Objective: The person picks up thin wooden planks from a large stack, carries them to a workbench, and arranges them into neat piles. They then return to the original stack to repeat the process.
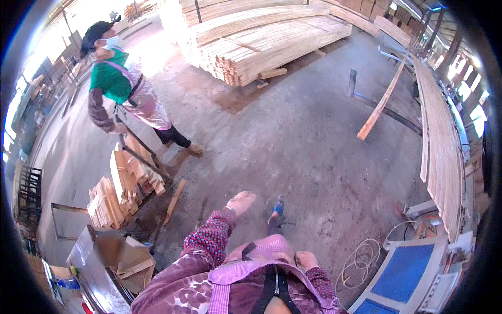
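My left hand (242, 202) is held out in front of me over the concrete floor, its fingers loosely extended and nothing visible in it. Below and to its right, my right hand (306, 260) hangs close to my body beside the pink apron (230, 277). Its fingers are too small and partly turned away to make out, and no object shows in it. Neither hand touches any of the wood around me. One foot in a blue shoe (277, 206) shows ahead of the apron.
At left, a co-worker (112, 73) in a green top grips a cart (141, 159) beside stacked short boards (107, 201). A large lumber stack (277, 52) stands ahead. Long planks (436, 131) lie along the right, above a blue-panelled machine (405, 272) and a coiled hose (361, 261).
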`<state>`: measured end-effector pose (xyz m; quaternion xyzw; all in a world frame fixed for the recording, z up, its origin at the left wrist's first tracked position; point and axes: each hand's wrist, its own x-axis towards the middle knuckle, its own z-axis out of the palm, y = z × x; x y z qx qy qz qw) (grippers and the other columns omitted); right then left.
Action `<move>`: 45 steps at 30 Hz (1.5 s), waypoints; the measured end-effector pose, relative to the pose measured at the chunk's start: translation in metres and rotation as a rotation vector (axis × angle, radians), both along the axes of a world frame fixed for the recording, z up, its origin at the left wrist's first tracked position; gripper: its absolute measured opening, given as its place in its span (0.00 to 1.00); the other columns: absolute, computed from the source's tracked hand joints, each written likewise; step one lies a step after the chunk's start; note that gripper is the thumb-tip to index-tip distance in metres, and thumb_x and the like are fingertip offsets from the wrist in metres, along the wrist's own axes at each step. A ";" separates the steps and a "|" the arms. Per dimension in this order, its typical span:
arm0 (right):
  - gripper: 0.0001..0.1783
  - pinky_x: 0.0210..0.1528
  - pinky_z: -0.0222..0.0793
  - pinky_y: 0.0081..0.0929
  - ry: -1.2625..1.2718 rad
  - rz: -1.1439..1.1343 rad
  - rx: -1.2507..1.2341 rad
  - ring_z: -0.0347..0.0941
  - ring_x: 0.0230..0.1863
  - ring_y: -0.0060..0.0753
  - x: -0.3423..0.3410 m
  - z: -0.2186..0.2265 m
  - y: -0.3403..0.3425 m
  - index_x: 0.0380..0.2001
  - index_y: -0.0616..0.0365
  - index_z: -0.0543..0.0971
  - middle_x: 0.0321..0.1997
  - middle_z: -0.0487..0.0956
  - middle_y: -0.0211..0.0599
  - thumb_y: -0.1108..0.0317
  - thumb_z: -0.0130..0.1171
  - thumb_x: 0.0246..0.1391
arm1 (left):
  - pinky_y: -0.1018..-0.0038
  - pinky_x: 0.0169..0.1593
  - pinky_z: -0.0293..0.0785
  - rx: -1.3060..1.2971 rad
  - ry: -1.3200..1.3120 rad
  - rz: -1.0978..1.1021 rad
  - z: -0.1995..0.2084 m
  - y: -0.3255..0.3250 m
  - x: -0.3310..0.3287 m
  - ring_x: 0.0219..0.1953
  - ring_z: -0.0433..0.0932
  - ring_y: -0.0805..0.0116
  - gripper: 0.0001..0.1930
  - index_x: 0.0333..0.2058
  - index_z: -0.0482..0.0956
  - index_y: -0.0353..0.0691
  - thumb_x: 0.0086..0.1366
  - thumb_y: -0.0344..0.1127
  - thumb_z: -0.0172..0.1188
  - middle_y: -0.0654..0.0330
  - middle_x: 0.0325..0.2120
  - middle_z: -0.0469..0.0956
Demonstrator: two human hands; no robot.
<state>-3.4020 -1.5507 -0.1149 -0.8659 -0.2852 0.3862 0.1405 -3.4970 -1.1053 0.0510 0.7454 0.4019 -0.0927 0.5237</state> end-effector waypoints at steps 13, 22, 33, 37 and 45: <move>0.29 0.56 0.70 0.43 0.064 -0.291 -0.088 0.76 0.54 0.54 0.402 0.118 0.287 0.47 0.58 0.81 0.49 0.81 0.51 0.44 0.53 0.56 | 0.51 0.42 0.76 0.355 0.384 -0.391 -0.116 0.128 0.067 0.41 0.81 0.47 0.17 0.36 0.75 0.39 0.67 0.47 0.47 0.47 0.33 0.81; 0.34 0.67 0.60 0.35 -0.213 -0.892 0.557 0.67 0.65 0.43 0.726 0.142 0.490 0.61 0.69 0.68 0.63 0.72 0.55 0.55 0.60 0.60 | 0.48 0.47 0.76 0.126 0.621 -0.040 -0.122 0.296 0.328 0.46 0.81 0.43 0.16 0.45 0.79 0.40 0.64 0.41 0.52 0.43 0.40 0.82; 0.32 0.59 0.68 0.35 -0.158 -1.320 0.635 0.74 0.53 0.39 0.983 0.176 0.535 0.50 0.66 0.77 0.52 0.79 0.45 0.45 0.44 0.66 | 0.65 0.44 0.75 0.506 -0.298 -0.218 -0.060 0.588 0.868 0.47 0.77 0.59 0.10 0.40 0.79 0.39 0.62 0.36 0.57 0.55 0.47 0.77; 0.29 0.41 0.76 0.35 0.047 -0.809 0.595 0.77 0.44 0.34 1.003 0.222 0.511 0.46 0.66 0.79 0.46 0.81 0.41 0.47 0.47 0.64 | 0.61 0.48 0.76 0.546 -0.184 -0.348 -0.044 0.610 0.977 0.47 0.78 0.53 0.14 0.43 0.79 0.38 0.63 0.40 0.57 0.49 0.44 0.79; 0.28 0.39 0.73 0.42 0.399 -0.976 -0.080 0.78 0.43 0.45 1.161 0.183 0.499 0.47 0.59 0.79 0.45 0.82 0.43 0.46 0.54 0.58 | 0.48 0.43 0.77 0.411 0.354 -0.986 -0.195 0.638 1.039 0.41 0.81 0.41 0.15 0.41 0.81 0.47 0.63 0.47 0.52 0.44 0.37 0.82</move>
